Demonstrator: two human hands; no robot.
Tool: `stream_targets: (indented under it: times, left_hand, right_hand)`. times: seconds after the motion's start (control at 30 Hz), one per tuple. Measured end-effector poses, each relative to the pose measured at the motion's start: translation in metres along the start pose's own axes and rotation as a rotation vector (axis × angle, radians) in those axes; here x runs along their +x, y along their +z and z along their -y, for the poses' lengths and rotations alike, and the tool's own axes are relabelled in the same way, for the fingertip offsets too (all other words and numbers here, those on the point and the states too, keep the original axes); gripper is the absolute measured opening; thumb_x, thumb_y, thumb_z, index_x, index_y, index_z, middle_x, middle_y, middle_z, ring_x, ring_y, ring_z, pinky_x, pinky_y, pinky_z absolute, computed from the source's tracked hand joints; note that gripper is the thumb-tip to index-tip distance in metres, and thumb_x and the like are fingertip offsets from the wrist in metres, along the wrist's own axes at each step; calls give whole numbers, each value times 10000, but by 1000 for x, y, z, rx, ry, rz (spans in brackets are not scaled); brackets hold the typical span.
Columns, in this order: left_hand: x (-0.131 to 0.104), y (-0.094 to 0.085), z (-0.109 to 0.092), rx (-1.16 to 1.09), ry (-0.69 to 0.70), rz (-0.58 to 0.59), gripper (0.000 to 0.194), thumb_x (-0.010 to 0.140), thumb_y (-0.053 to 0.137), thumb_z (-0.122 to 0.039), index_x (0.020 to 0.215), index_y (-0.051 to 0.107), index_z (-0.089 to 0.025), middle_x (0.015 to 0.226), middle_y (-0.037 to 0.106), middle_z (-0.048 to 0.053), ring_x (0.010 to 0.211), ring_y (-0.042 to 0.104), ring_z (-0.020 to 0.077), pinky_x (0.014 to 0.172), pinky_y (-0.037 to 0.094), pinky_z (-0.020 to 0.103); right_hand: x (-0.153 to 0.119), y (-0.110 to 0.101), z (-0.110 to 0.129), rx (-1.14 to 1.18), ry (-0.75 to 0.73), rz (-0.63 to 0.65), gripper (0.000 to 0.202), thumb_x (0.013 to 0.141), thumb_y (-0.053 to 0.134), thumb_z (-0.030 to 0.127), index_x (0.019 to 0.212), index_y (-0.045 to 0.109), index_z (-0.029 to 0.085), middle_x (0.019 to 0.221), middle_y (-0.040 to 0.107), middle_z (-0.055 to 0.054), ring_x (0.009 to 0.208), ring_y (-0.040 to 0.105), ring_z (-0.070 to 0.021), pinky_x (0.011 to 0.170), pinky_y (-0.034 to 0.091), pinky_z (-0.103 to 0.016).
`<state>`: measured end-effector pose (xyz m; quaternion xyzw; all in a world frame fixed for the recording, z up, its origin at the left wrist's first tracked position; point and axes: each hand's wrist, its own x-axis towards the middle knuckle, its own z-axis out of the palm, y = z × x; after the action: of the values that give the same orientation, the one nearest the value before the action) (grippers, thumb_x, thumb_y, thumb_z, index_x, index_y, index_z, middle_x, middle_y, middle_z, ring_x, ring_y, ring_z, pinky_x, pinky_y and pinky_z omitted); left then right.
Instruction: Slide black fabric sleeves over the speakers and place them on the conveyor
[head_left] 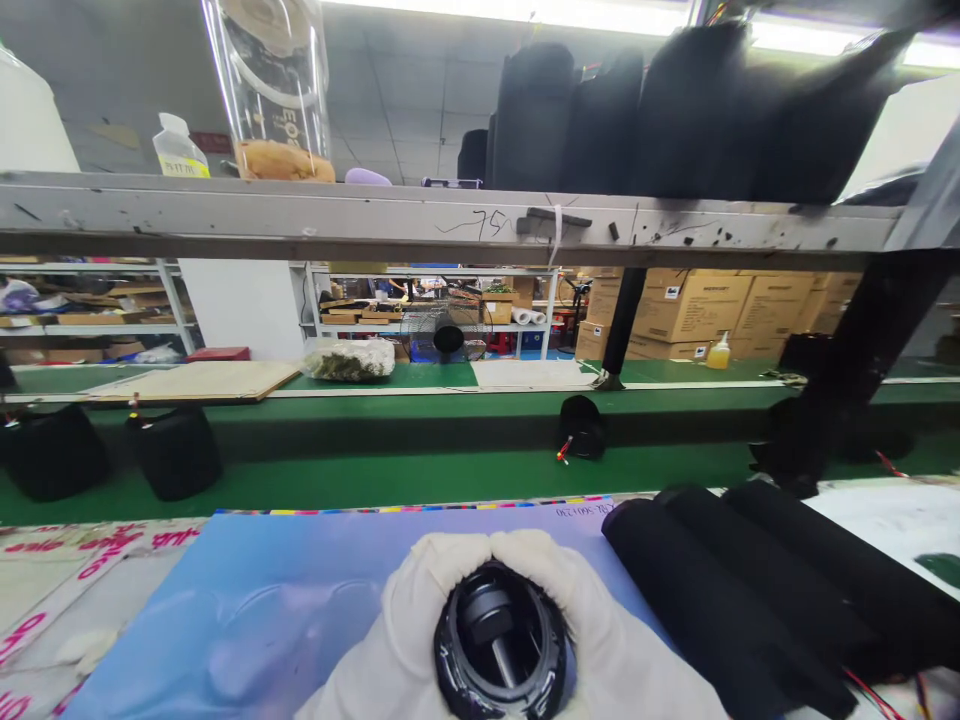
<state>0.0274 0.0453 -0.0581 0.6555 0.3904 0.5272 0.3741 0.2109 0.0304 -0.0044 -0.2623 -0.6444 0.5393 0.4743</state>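
At bottom centre, gloved left hand (401,615) and right hand (592,610) are closely encircling a black cylindrical part (501,650); judged mid-work, an inner fitting (487,612) sitting inside, steps left unclear. Lower right, black rolls (795,580) are lying. Across the upper frame, a shelf beam (337,215) is bearing handwritten "75"; upper left, a jar (277,100) is showing "EO"; far-off cartons (690,308) are carrying illegible print.

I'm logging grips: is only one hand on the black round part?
No, the left hand and right hand both cup the black part.
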Motion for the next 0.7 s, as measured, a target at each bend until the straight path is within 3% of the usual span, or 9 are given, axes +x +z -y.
stream_targets:
  times: [0.1, 0.23, 0.3, 0.47, 0.53, 0.63, 0.7]
  left_hand:
    - [-5, -3, -20, 72, 50, 7, 291, 900, 604, -453, 1115, 721, -296, 1192, 698, 33, 1179, 603, 254, 1083, 442, 456]
    - [-13, 0, -38, 165, 93, 43, 360, 971, 483, -391, 1286, 621, -283, 1150, 710, 49, 1092, 666, 263, 967, 543, 457]
    - [-17, 0, -39, 212, 130, 62, 391, 1002, 394, -393, 1329, 583, -295, 1170, 703, 57, 1076, 677, 262, 907, 573, 460]
    - [-24, -3, -31, 378, 310, 10, 567, 887, 564, -563, 1424, 428, -439, 1400, 559, -10, 1266, 538, 288, 1073, 426, 465]
    - [-26, -1, -31, 406, 224, -55, 474, 918, 512, -548, 1380, 493, -440, 1330, 619, -26, 1210, 582, 277, 1058, 444, 419]
    - [-28, 5, -37, 324, -38, -114, 387, 944, 457, -508, 1262, 638, -381, 1200, 697, -7, 1133, 628, 294, 1030, 477, 393]
    - [-28, 9, -41, 313, -95, -132, 376, 941, 461, -500, 1256, 636, -393, 1221, 685, -9, 1170, 601, 312, 1041, 459, 423]
  right_hand:
    - [-2, -7, 8, -34, 37, -2, 329, 906, 554, 542, 988, 746, 288, 1086, 694, -70, 1116, 640, -288, 1024, 493, -456]
    - [-11, -18, 5, -101, 84, -53, 432, 849, 603, 611, 1121, 698, 289, 1135, 683, -37, 1152, 618, -265, 1087, 443, -424]
    - [-14, -18, -1, -100, 78, -68, 480, 837, 605, 636, 1147, 681, 278, 1155, 678, -34, 1164, 606, -255, 1092, 439, -409]
    - [-13, -8, -16, -60, 44, -128, 487, 863, 581, 634, 1124, 696, 239, 1260, 630, -68, 1230, 552, -250, 1112, 422, -392]
    - [-13, -7, -21, 19, 68, -143, 486, 878, 559, 634, 1153, 688, 254, 1281, 620, -57, 1250, 540, -251, 1124, 411, -408]
    - [-13, -9, -28, 90, 103, -172, 431, 885, 564, 616, 1112, 706, 279, 1281, 621, -35, 1270, 527, -256, 1145, 383, -425]
    - [-13, -9, -33, 99, 102, -176, 386, 872, 603, 588, 1066, 715, 273, 1269, 628, -38, 1277, 521, -265, 1141, 387, -427]
